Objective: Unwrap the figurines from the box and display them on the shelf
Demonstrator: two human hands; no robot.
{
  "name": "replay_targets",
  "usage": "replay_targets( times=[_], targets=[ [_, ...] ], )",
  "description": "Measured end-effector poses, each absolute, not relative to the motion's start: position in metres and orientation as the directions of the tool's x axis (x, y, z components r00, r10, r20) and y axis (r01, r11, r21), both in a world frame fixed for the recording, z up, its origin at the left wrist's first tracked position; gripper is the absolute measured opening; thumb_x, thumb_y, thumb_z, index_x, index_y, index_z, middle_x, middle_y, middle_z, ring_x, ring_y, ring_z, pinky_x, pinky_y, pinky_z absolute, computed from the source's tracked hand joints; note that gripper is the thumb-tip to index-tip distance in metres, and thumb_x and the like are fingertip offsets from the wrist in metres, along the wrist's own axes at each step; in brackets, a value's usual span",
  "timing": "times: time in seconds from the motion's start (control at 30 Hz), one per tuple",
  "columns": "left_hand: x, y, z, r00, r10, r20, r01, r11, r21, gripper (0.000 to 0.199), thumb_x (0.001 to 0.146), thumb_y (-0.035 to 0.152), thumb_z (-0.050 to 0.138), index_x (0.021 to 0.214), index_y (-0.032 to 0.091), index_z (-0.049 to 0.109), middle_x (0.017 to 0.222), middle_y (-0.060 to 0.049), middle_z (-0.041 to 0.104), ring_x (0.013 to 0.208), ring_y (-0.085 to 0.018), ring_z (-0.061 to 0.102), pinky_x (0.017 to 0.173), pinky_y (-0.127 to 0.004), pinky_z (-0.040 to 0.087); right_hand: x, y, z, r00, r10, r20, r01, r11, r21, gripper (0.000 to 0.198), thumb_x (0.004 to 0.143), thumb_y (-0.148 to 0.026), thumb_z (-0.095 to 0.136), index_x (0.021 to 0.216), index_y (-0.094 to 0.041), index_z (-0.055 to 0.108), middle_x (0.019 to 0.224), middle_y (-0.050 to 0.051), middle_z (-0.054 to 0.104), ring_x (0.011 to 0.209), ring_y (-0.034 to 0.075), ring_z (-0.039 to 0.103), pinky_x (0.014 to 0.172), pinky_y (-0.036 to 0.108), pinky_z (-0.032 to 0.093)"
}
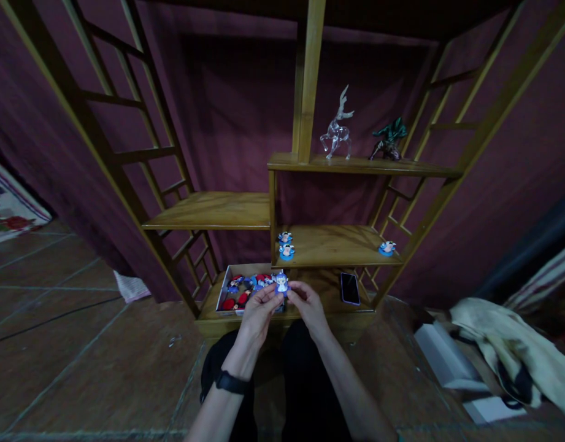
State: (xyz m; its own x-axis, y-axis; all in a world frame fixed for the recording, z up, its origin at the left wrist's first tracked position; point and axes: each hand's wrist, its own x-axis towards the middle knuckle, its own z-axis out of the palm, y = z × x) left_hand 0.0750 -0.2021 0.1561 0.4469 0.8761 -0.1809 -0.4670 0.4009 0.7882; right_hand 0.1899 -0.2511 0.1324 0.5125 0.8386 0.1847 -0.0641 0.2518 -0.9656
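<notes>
Between the fingertips of both hands is a small upright figurine [282,283] with purple hair and a white front. My left hand [261,307] pinches it from the left, and my right hand [308,305] grips it from the right. Just behind my left hand sits an open cardboard box [249,269] holding several red, blue and white figurines. On the low shelf [337,242] above, two blue-and-white figurines [286,252] stand at the left end. Another such figurine [387,247] is at the right end.
A phone [349,288] lies on the bottom board, right of my hands. Higher up stand a clear deer ornament [337,132] and a dark green-cloaked figure [391,138]. A wooden post [312,80] divides the shelving. White boxes [450,356] and cloth [516,344] lie on the floor at right.
</notes>
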Motion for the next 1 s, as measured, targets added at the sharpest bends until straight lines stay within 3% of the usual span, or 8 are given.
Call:
replay_targets(
  times=[0.33,0.83,1.0],
  targets=[
    [0.091,-0.204,0.154,0.418,0.902,-0.107,-0.438,0.304,0.846,0.046,0.047,0.012,0.080,0.090,0.013,0.062,0.076,-0.004,0.069,0.068,-0.011,0.063,0.070,-0.023,0.047,0.199,-0.259,0.140,0.522,0.836,0.166,-0.097,0.252,-0.963,0.033,0.069,-0.041,0.063,0.095,-0.021,0.064,0.093,0.003,0.065,0.073,0.015,0.060,0.068,0.029,0.052],
    [0.122,-0.204,0.158,0.447,0.893,-0.042,-0.393,0.238,0.888,0.041,0.050,0.013,0.079,0.089,0.012,0.063,0.076,-0.003,0.068,0.068,-0.011,0.062,0.071,-0.023,0.047,0.227,-0.265,0.147,0.551,0.818,0.165,-0.101,0.261,-0.960,0.034,0.067,-0.041,0.064,0.095,-0.022,0.064,0.099,0.004,0.065,0.081,0.018,0.061,0.069,0.030,0.052],
    [0.127,-0.207,0.158,0.475,0.877,-0.072,-0.409,0.293,0.864,0.044,0.049,0.012,0.079,0.090,0.012,0.063,0.077,-0.004,0.069,0.067,-0.011,0.063,0.070,-0.024,0.048,0.232,-0.268,0.147,0.561,0.812,0.163,-0.098,0.261,-0.960,0.036,0.066,-0.042,0.065,0.096,-0.022,0.065,0.102,0.004,0.064,0.085,0.019,0.060,0.071,0.030,0.052]
  ],
)
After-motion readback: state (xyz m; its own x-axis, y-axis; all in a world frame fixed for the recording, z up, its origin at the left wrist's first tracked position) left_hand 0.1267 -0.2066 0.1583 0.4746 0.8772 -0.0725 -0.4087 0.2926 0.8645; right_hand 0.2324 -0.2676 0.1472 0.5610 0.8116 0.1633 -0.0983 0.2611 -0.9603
